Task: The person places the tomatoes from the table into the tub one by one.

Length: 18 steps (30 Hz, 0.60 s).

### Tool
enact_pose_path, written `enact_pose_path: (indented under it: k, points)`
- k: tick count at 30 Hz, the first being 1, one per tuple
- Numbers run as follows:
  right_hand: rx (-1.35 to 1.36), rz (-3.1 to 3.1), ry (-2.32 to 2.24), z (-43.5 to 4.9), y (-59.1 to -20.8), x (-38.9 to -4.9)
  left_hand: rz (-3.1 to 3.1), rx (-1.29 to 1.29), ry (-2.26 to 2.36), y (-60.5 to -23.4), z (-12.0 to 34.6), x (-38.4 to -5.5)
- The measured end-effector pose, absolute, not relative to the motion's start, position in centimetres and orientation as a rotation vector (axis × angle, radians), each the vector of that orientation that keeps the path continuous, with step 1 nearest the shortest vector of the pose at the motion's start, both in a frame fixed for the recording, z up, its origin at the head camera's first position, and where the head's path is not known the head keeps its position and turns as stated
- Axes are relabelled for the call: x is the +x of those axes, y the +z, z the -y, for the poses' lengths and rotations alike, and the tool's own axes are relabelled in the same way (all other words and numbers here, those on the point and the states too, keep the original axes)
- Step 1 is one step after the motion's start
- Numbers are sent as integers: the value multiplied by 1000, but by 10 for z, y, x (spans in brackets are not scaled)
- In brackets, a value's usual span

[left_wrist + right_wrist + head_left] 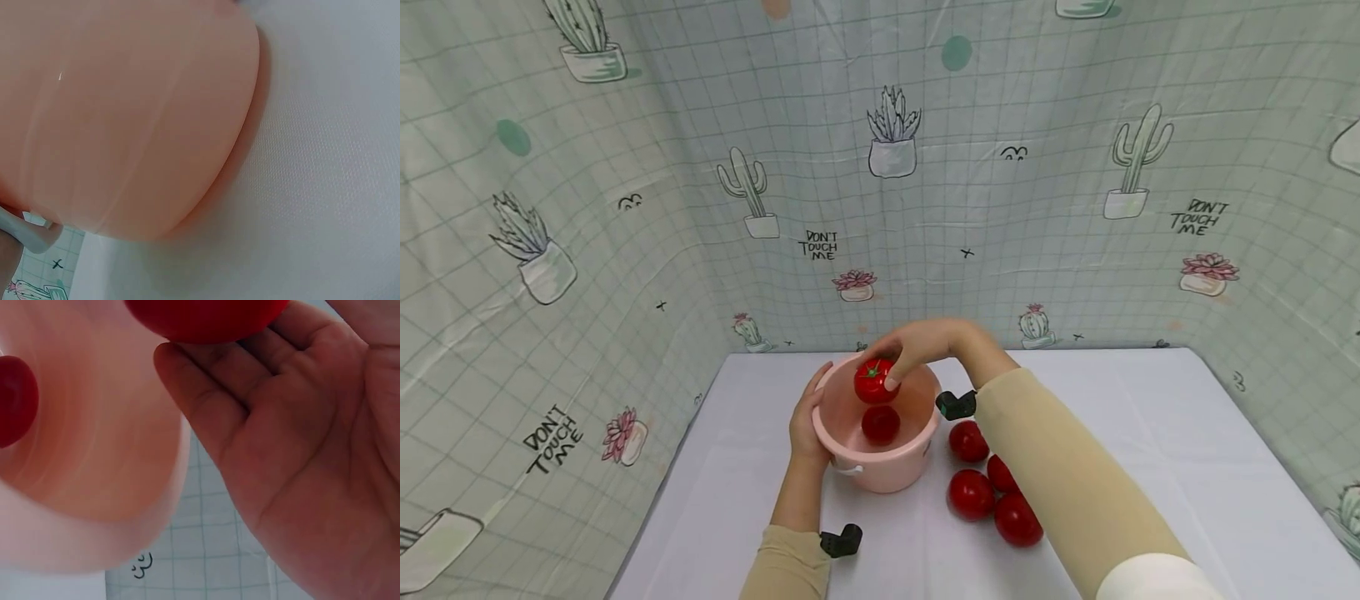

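Note:
My right hand (917,346) holds a red tomato (874,382) with a green star-shaped top, thumb on one side and fingers on the other. It hangs inside the mouth of a pink bucket (880,475). Lower in the bucket lies another red tomato (881,425), which the right wrist view shows at its left edge. My left hand (806,421) grips the bucket's left side at the rim. In the left wrist view, the smooth bucket wall (144,125) fills much of the picture, with a pale handle piece (34,234) at the lower left.
Several red tomatoes (972,495) lie grouped on the white table (722,500) to the right of the bucket, partly hidden by my right sleeve (1067,467). A grid-patterned cloth (925,217) with printed cacti hangs behind and at both sides.

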State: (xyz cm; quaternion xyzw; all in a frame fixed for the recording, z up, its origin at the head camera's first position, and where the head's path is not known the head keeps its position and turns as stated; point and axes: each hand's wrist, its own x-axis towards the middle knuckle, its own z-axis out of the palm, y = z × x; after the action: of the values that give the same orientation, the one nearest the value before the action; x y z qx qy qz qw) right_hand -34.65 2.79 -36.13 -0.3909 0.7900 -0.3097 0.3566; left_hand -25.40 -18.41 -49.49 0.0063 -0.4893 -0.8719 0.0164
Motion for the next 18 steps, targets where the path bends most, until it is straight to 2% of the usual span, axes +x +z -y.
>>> enact_pose_path:
  k: [12, 18]
  points:
    - [-1086, -2144, -364, 11, -371, -344, 1532, -14, -2716, -494, 184, -252]
    - [-899, -2113, -345, 29, -382, -336, 1565, -42, -2682, -496, 185, -252]
